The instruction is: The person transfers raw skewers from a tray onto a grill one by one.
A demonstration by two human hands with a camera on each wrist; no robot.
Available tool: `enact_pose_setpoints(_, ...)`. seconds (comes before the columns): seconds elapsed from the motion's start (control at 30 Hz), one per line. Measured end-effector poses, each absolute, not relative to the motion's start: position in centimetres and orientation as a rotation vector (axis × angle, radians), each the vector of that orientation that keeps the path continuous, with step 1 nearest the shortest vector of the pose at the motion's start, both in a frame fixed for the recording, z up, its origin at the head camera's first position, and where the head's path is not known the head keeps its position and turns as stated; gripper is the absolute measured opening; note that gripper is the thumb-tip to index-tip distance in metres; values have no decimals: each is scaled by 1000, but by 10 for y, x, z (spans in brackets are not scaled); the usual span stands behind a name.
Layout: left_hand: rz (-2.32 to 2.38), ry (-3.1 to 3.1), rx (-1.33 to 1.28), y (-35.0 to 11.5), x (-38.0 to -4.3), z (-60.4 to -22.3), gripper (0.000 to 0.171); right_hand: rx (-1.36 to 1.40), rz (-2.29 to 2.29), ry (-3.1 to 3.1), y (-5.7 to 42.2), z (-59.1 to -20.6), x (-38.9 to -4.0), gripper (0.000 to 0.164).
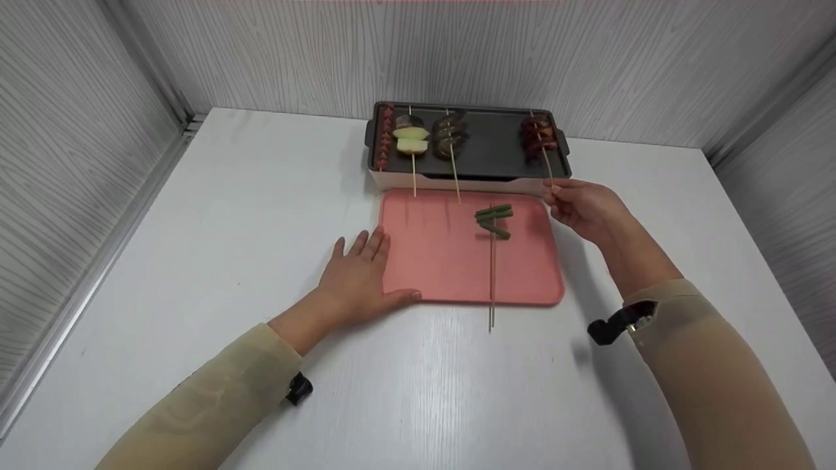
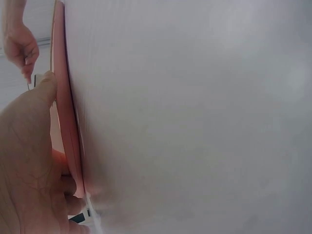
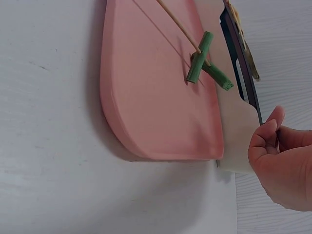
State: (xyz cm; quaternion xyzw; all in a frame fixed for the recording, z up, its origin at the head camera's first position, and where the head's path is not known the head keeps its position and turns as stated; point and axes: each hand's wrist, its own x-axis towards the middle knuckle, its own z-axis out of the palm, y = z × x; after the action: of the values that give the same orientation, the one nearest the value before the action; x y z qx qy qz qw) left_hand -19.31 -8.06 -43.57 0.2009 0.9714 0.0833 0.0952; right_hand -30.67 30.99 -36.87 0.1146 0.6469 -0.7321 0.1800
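In the head view my right hand [image 1: 591, 207] pinches the lower end of a wooden stick whose skewer of dark red and orange pieces [image 1: 539, 137] lies at the right end of the black grill plate [image 1: 493, 140]. My left hand [image 1: 356, 277] rests at the near left corner of the pink tray [image 1: 431, 248], fingers spread along its left edge and thumb over the front rim. Green vegetable pieces on sticks [image 1: 494, 219] lie on the tray, their stick ends jutting past its front edge. In the right wrist view, the right hand [image 3: 282, 161] is beside the grill's corner.
On the grill's left half lie a thin red skewer [image 1: 384, 137], a skewer with pale slices [image 1: 411, 143] and a brownish skewer [image 1: 449, 137]. Two sticks overhang the tray's back part. The grill's white base stands right behind the tray on a white table [image 1: 274, 196], with panelled walls around.
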Motion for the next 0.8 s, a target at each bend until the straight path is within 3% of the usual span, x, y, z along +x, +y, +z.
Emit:
enact_pose_setpoints(0.5, 227, 2880, 595, -78, -194, -436, 121, 428, -2036, 1861, 318, -373, -296, 43)
enact_pose_setpoints(0.8, 225, 2876, 580, -81, -195, -438, 121, 449, -1899, 1880, 325, -367, -268, 65)
